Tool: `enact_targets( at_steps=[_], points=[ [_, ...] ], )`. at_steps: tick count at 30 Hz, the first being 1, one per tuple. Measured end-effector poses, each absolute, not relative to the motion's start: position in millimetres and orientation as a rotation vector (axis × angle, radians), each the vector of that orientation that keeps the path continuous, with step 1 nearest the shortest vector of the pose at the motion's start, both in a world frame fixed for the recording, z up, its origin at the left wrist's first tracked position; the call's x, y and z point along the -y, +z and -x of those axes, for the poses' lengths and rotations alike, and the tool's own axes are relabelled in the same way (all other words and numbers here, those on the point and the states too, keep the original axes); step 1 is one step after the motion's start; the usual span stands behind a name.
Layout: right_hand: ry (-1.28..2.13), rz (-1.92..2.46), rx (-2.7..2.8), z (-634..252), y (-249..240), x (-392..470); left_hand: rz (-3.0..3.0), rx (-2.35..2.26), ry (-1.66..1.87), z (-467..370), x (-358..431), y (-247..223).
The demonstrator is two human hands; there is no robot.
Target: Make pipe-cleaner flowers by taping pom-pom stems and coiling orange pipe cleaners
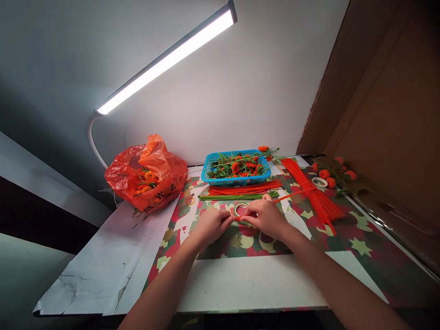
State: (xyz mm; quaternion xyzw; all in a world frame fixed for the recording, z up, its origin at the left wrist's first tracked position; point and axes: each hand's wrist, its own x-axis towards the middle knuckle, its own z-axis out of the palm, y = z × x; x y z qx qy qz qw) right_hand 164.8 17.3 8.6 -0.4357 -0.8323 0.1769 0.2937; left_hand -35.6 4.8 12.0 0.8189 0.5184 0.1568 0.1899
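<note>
My left hand (pixel 212 223) and my right hand (pixel 267 217) meet above the middle of the table, fingertips pinched close together. Between them is a short wound part of an orange pipe cleaner (pixel 237 218). Its long free end sticks out to the right, past my right hand. Just behind my fingertips lies a roll of green tape (pixel 236 209), partly hidden by my right hand. Beyond it are a bundle of green pipe cleaners (pixel 233 197) and a bundle of orange-red ones (pixel 237 189), laid side by side.
A blue basket (pixel 237 182) holds orange flowers with green stems. At left stands a red plastic bag (pixel 172 172) of flowers, beneath a lit lamp (pixel 168 62). Rightward lie a large red pipe cleaner bundle (pixel 309 190), a white tape roll (pixel 320 183) and pompom flowers (pixel 324 174).
</note>
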Motion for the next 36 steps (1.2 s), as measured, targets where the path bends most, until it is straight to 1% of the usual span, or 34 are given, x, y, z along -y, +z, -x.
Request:
enact_targets(
  at_steps=[3,7,9,12,15,17,19,23,26,33,36],
  points=[
    [0.399,1.133,2.13,-156.2,5.3,-11.7,-2.168,-1.68,0.599,31.4,-4.5,10.1],
    [0.486,1.114,1.942,-148.8,4.5,-5.6,-1.962,-1.626,0.872,28.3,-4.2,7.4],
    [0.643,1.095,1.824,-146.7,4.4,-5.7,-1.877,-1.549,0.976,27.4,-4.3,7.3],
    [1.011,1.06,1.587,-147.9,3.2,-12.0,-1.842,-1.434,1.057,28.3,-5.1,8.9],
    [1.332,0.975,1.5,-156.5,3.4,-21.8,-1.893,-1.312,0.957,33.3,-6.2,10.9],
    [1.501,0.914,1.583,-164.8,5.5,-27.0,-1.935,-1.212,0.797,38.1,-6.8,12.4],
    [1.588,0.896,1.72,-172.4,8.6,-29.7,-1.976,-1.12,0.644,42.7,-7.2,14.0],
    [1.548,0.927,2.001,-178.9,14.4,-29.8,-2.06,-1.019,0.44,47.9,-7.7,16.8],
    [1.529,0.95,2.095,-176.9,16.9,-28.3,-2.165,-1.032,0.344,48.5,-7.5,18.3],
    [1.465,1.053,2.147,-170.4,14.6,-25.5,-2.435,-1.17,0.312,44.0,-2.8,22.4],
    [1.281,1.116,2.168,-168.6,9.5,-23.8,-2.475,-1.274,0.337,41.4,-0.3,22.9]
  ],
)
